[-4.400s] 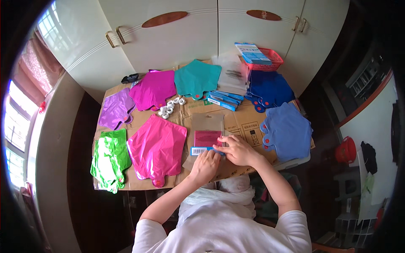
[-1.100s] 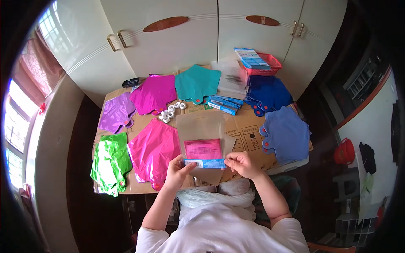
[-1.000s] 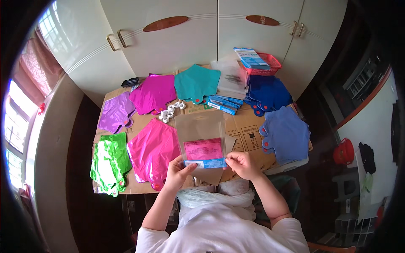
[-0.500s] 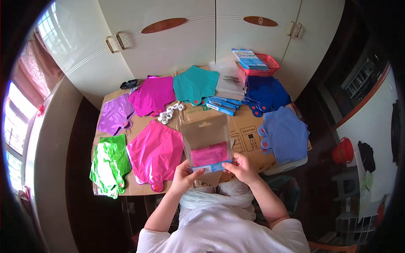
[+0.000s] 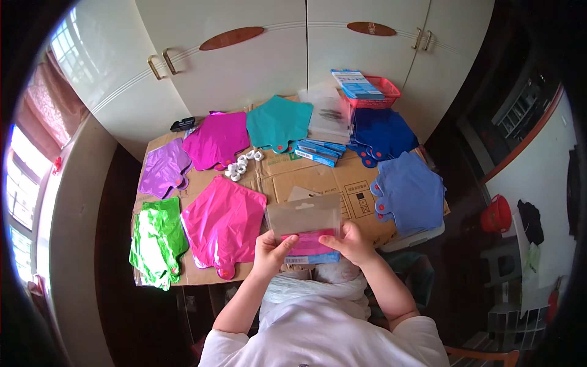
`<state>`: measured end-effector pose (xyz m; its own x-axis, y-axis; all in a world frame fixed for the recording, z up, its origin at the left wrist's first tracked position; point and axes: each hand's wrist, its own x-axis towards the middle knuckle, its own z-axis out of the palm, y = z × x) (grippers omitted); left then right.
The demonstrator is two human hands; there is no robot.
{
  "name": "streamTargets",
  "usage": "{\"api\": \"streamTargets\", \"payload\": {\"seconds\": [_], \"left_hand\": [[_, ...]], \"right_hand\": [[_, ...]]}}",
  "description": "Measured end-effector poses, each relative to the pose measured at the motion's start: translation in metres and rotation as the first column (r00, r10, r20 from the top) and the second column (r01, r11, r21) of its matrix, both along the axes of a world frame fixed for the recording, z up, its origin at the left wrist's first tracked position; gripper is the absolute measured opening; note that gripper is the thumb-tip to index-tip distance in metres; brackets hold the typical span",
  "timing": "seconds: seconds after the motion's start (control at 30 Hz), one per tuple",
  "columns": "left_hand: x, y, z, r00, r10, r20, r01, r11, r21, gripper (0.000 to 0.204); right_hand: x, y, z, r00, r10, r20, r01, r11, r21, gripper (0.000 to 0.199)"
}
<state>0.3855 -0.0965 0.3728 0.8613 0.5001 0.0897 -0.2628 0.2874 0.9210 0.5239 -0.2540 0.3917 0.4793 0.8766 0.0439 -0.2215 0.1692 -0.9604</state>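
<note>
Between my two hands, over the table's near edge, is a clear plastic pouch (image 5: 304,214) with a hang hole at its top. Inside it lies folded pink foil (image 5: 310,245), and a blue card strip (image 5: 324,258) runs along its lower end. My left hand (image 5: 269,252) grips the left side, thumb pressed on the front. Opposite it, my right hand (image 5: 354,246) holds the right side the same way. Fingers behind the pouch are hidden. Nearest on the left is a flat bright pink foil balloon (image 5: 224,223).
Cardboard (image 5: 278,180) covers the table. Around it lie foil balloons in green (image 5: 158,238), lilac (image 5: 164,168), magenta (image 5: 217,139), teal (image 5: 280,124), dark blue (image 5: 388,133) and light blue (image 5: 411,194). White rings (image 5: 236,169), blue cards (image 5: 321,151), clear pouches (image 5: 327,116) and a red basket (image 5: 389,92) sit farther back.
The pouch has tipped, so its top end has come down toward me. Both thumbs have moved up from the blue strip onto the pink part. The view has shifted slightly.
</note>
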Motion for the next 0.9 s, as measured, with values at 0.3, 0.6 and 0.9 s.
{"api": "streamTargets", "payload": {"seconds": [0.3, 0.6, 0.9], "left_hand": [[-0.007, 0.009, -0.007, 0.98, -0.189, 0.068, 0.201, 0.93, -0.307, 0.019], [0.001, 0.011, -0.003, 0.997, -0.004, -0.075, 0.009, 0.998, 0.068, 0.017], [0.003, 0.004, 0.026, 0.994, 0.078, -0.071, -0.071, 0.993, 0.095, 0.018]], "right_hand": [[-0.013, 0.001, -0.001, 0.918, -0.178, 0.354, 0.182, 0.983, 0.023, 0.02], [-0.01, 0.0, -0.002, 0.974, -0.14, 0.178, 0.127, 0.988, 0.083, 0.032], [-0.003, 0.001, -0.004, 0.981, -0.093, 0.17, 0.079, 0.993, 0.085, 0.032]]}}
